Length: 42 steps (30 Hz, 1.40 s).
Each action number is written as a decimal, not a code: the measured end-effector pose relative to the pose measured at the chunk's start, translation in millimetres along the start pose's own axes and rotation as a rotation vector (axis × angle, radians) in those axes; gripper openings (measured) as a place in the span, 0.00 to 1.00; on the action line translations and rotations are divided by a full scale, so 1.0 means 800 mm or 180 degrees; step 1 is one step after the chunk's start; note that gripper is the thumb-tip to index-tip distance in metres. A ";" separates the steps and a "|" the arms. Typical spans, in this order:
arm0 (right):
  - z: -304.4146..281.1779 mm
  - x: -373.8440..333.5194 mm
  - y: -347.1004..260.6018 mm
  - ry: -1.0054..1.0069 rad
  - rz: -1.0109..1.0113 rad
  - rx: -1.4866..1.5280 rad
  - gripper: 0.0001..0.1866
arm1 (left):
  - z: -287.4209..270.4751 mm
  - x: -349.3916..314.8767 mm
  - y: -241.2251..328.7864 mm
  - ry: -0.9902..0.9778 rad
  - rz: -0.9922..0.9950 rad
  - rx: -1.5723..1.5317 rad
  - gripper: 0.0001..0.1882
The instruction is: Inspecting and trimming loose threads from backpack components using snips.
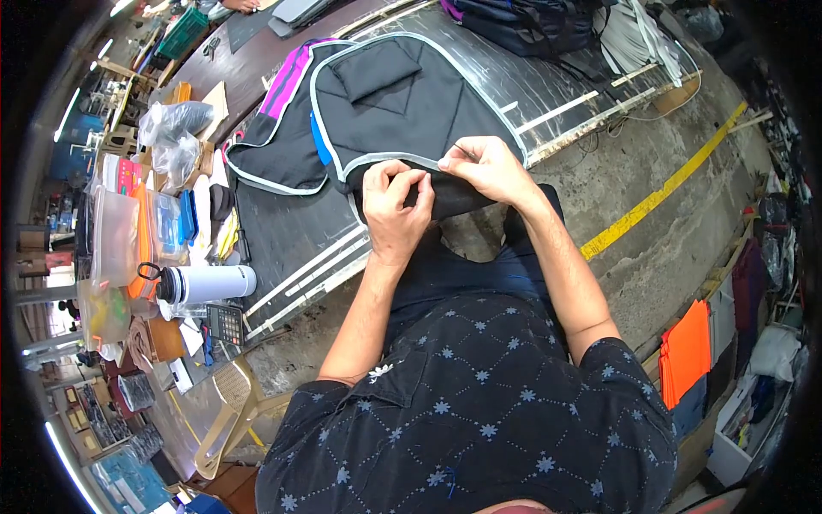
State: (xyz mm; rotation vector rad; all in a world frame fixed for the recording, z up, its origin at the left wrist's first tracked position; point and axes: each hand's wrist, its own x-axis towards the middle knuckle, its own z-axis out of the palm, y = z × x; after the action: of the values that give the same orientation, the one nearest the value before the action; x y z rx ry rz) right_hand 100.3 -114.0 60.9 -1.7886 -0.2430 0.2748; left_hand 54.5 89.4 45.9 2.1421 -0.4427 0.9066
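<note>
A black padded fabric panel [402, 111] with pale grey edge binding lies across the table edge, its near flap hanging down toward my lap. My left hand [396, 201] is closed in a pinch at the bound edge; what lies between its thumb and forefinger is too small to make out. Just to its right, my right hand [492, 171] has its fingers closed at the same binding, with a thin dark tool [465, 152] showing between them. Under the panel's left side lies a second black piece [278, 163] with grey binding and a purple strip.
On the left stand a white bottle [214, 283], a calculator [227, 324], plastic containers and bagged goods. A dark backpack [539, 26] sits at the far table end. A yellow line [668, 193] crosses the floor at right. Another person's hand [241, 5] shows at the top.
</note>
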 end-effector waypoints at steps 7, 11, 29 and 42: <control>-0.017 -0.020 -0.015 0.0541 -0.0619 -0.0259 0.14 | -0.002 0.004 0.009 -0.0342 -0.0178 -0.0341 0.08; -0.033 -0.040 -0.031 0.0842 -0.1265 -0.1207 0.21 | 0.001 0.001 0.007 -0.0429 -0.0206 -0.0454 0.09; -0.029 -0.037 -0.020 0.0702 -0.1017 -0.0896 0.11 | 0.027 0.017 0.009 -0.0191 -0.0315 -0.0114 0.09; -0.028 -0.032 0.006 0.0785 -0.2820 -0.2510 0.09 | 0.020 0.018 0.014 -0.0176 -0.0394 -0.0468 0.07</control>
State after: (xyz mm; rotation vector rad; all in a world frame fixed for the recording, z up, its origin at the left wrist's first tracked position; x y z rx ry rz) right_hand 82.8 -143.8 63.1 -2.2389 -1.0272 -0.7666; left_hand 65.7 69.4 54.4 2.0395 -0.3872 0.7249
